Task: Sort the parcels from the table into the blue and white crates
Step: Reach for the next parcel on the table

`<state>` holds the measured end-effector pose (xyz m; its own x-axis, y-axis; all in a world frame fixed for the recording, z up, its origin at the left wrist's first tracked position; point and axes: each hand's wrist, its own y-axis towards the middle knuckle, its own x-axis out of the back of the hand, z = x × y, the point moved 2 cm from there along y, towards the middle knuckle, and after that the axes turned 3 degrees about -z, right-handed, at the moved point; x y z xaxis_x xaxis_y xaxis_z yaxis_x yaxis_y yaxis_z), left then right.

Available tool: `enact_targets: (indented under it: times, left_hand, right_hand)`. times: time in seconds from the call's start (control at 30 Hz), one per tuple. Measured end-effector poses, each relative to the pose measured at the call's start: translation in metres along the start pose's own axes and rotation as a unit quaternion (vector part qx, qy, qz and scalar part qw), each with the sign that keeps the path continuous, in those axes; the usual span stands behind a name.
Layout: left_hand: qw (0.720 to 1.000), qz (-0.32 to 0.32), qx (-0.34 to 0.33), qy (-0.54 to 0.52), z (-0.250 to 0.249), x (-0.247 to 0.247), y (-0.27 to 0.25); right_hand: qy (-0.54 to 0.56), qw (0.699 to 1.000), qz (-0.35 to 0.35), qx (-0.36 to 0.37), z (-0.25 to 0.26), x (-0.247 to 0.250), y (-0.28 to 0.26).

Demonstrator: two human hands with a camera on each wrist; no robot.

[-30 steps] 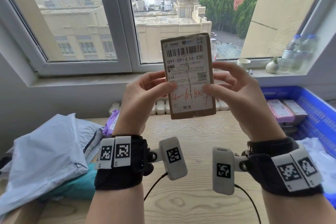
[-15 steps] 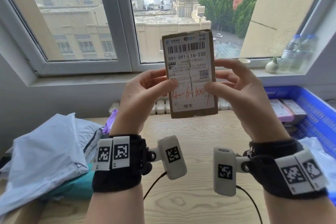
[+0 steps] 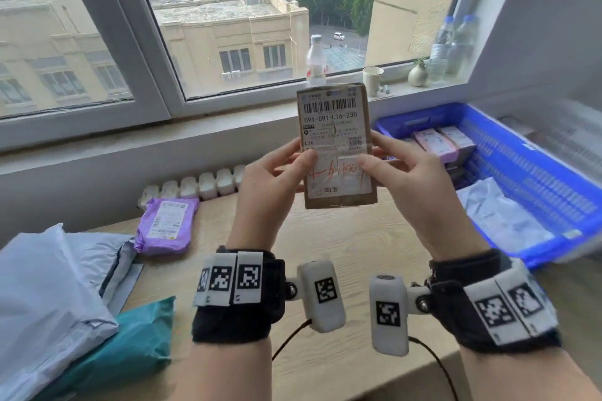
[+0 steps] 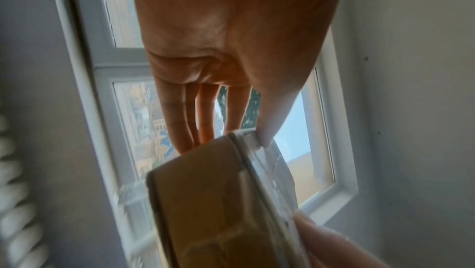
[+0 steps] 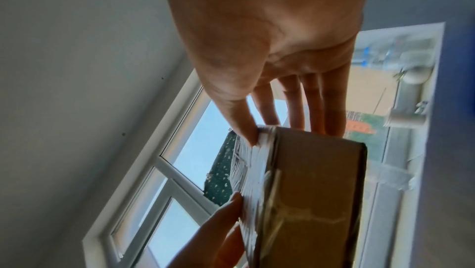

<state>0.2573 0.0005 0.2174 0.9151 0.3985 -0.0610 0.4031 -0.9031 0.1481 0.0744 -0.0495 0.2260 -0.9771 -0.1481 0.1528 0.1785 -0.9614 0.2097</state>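
Both hands pinching cardboard parcel [image 3: 337, 146], left hand [image 3: 272, 185], right hand [image 3: 412, 181], label reading 091-091-L16-230, L16

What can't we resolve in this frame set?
- White crate: in no view; only the blue crate shows, cut off by the head view's right edge.
- Cardboard parcel: its small label print is too small to read; its back is turned away.
- Left hand and right hand: their fingers go behind the parcel.
- Grey mailer bags: cut off by the left edge, labels hidden.
- Both wrist views: blurred.
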Motion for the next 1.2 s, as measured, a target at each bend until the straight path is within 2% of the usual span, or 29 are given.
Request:
enact_targets:
  times: [0.17, 0.33, 0.6, 0.73, 0.97, 1.2]
  left_hand:
    - [0.997, 0.074, 0.023, 0.022, 0.027, -0.057, -0.005]
    - [0.99, 0.133, 0.021, 0.031, 0.034, -0.14, -0.019]
    - [0.975, 0.217, 0.036, 0.005, 0.054, -0.326, -0.042]
    - [0.964, 0.262, 0.033, 0.024, 0.073, -0.415, -0.055]
    - [0.956, 0.281, 0.065, 0.049, 0.104, -0.519, -0.059]
    - [0.952, 0.284, 0.084, 0.077, 0.127, -0.598, -0.01]
  right_hand:
    - [-0.052, 0.996, -0.067, -0.033, -0.02, 0.05, -0.022]
    - [-0.108, 0.986, -0.119, -0.046, -0.033, 0.131, -0.033]
    - [-0.158, 0.967, -0.182, -0.079, -0.07, 0.304, -0.038]
    - [-0.172, 0.959, -0.198, -0.103, -0.094, 0.387, -0.039]
    - [-0.174, 0.953, -0.207, -0.136, -0.129, 0.479, -0.03]
    - [-0.155, 0.951, -0.215, -0.158, -0.176, 0.537, 0.036]
